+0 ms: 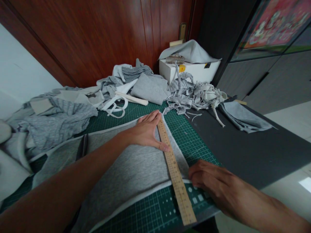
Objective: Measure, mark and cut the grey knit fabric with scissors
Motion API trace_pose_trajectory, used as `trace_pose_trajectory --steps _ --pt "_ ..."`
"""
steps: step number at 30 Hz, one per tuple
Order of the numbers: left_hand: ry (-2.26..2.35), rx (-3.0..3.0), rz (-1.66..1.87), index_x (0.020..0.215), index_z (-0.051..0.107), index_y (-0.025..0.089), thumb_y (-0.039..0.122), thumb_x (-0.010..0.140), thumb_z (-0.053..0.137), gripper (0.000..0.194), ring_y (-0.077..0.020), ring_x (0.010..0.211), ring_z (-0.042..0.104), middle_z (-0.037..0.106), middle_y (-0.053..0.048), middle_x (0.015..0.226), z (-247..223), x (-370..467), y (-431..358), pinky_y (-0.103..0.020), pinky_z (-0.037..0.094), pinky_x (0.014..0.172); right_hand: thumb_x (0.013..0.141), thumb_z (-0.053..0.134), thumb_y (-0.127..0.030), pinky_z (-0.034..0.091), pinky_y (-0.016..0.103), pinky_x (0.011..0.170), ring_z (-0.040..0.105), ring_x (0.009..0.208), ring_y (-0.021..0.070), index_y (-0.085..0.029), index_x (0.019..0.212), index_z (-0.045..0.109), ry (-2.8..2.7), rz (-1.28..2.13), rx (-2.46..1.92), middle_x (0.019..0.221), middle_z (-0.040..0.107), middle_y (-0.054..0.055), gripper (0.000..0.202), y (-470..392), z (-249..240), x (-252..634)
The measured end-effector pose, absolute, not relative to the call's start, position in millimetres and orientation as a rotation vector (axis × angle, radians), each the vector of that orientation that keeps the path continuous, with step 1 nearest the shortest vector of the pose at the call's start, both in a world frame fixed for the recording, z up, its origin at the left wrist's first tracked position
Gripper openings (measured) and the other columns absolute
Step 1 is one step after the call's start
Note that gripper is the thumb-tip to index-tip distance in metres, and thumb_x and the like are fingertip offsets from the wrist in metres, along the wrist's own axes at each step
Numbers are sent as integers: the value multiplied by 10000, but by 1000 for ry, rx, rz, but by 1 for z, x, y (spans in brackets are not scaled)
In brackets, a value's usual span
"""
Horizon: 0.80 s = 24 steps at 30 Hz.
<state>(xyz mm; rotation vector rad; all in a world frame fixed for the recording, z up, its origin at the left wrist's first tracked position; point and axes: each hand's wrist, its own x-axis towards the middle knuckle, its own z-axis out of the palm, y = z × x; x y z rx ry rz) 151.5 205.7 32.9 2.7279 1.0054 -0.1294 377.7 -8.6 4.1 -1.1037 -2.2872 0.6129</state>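
Note:
Grey fabric [136, 168] with a pale edge lies flat over a green cutting mat [191, 139]. Across its right end runs a wooden ruler [175, 174], its near end reaching past the fabric. My left hand [149, 131] is spread on the fabric and ruler, with the thumb on the ruler and the fingertips by its far end. To the right of the ruler, my right hand [209, 178] has its fingers curled together at the fabric's near right corner. Its fingertips are partly hidden. A dark object [82, 146] rests on the fabric, partly behind my left forearm.
Piled grey cloth [58, 116] covers the left and back of the table. Tangled strips [191, 92] lie before a white box [199, 72]. Folded grey cloth [245, 116] sits on the dark tabletop [262, 152] at right. A rolled pale piece [132, 98] is near the back.

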Motion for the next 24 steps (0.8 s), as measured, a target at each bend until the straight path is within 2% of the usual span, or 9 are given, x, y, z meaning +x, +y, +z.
trace_pose_trajectory --steps 5,9,12,16,21,24 --pt "1000 2745 -93 1671 63 119 991 522 632 1551 -413 1624 39 28 -245 1750 29 152 205 -539 102 1282 992 468 -98 647 321 893 740 996 216 -230 1294 649 -2201 597 -1247 1132 737 100 376 -11 12 367" --pt "1016 2730 -120 1670 56 108 1000 516 623 1565 -410 1624 27 16 -250 1748 30 152 205 -521 84 1288 1006 511 -157 636 308 770 720 852 197 -219 1079 712 -2201 716 -1320 984 703 77 222 -11 19 358" --pt "1002 2732 -125 1670 49 106 996 525 622 1560 -408 1625 23 9 -251 1746 32 152 204 -528 91 1286 1046 494 -193 598 296 711 693 820 181 -216 969 684 -2154 725 -1354 984 680 69 207 -11 13 356" --pt "998 2732 -130 1676 40 143 982 533 634 1537 -408 1624 27 12 -247 1747 34 152 204 -538 105 1280 1035 473 -147 577 278 697 680 787 166 -210 925 613 -2107 686 -1323 926 679 54 188 -13 5 355" --pt "1001 2728 -142 1675 38 131 991 525 627 1552 -403 1625 17 1 -246 1746 33 152 205 -538 93 1285 1012 501 -164 606 322 755 708 857 208 -213 1062 649 -2156 685 -1336 952 708 73 164 -17 14 354" --pt "1004 2728 -135 1674 41 118 992 531 621 1551 -396 1627 11 -10 -244 1745 32 152 205 -535 89 1287 1051 447 -212 604 336 686 704 820 225 -209 939 684 -2155 687 -1407 896 699 83 263 -17 18 351"
